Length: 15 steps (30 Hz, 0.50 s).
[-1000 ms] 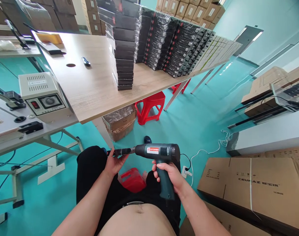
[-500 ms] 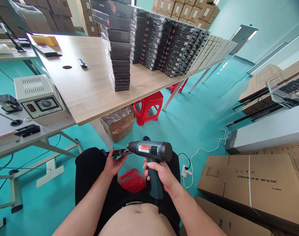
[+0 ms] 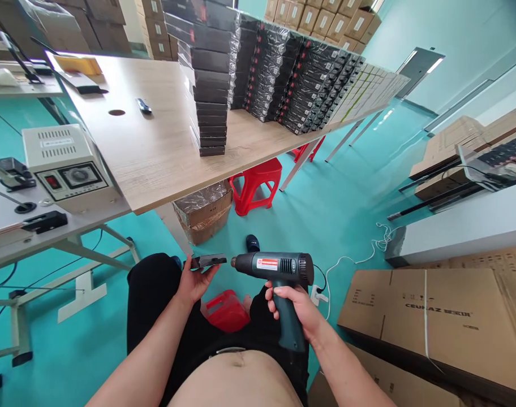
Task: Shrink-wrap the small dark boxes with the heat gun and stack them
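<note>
My right hand (image 3: 294, 305) is wrapped round the grip of a dark green heat gun (image 3: 279, 267), whose nozzle points left. Just left of the nozzle, a small flat black box (image 3: 209, 260) rests between the fingers and thumb of my left hand (image 3: 196, 281). The box lies nearly level, seen mostly edge-on, and a narrow gap separates it from the nozzle. Both hands are over my lap, in front of the table. On the table stands a tall stack of black boxes (image 3: 211, 107) that look like the one I hold.
Wrapped black boxes (image 3: 270, 73) stand in rows along the wooden table (image 3: 156, 164). A grey control unit (image 3: 67, 164) is at left. Under the table are a red stool (image 3: 258, 183) and a carton (image 3: 207, 217). Large cartons (image 3: 411, 316) and a white cable (image 3: 347, 259) lie at right.
The heat gun has moved right and slightly down in my right hand, opening a gap between nozzle and box. The black box in my left hand has tilted, showing its edge.
</note>
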### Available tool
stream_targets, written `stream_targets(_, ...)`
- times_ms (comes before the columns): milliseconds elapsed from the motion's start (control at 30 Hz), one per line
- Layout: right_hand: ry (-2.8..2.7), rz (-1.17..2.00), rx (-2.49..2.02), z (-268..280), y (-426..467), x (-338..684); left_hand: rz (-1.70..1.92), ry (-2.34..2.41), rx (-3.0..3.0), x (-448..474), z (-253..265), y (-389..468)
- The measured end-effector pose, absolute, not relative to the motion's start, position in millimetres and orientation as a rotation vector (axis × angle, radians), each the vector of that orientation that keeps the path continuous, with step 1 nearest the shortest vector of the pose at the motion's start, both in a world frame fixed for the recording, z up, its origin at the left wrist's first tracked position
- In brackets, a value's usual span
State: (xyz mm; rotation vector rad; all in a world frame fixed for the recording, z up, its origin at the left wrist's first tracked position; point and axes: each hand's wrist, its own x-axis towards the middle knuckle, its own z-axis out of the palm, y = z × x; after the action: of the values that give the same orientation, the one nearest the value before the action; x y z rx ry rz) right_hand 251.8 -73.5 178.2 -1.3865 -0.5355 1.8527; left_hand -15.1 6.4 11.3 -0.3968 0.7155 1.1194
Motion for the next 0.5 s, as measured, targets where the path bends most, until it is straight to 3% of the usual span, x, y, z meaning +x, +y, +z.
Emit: stream_targets(500,-0.465,1.845,-1.321,173,-86,268,1.127,0.863,-0.190,-13,3,4)
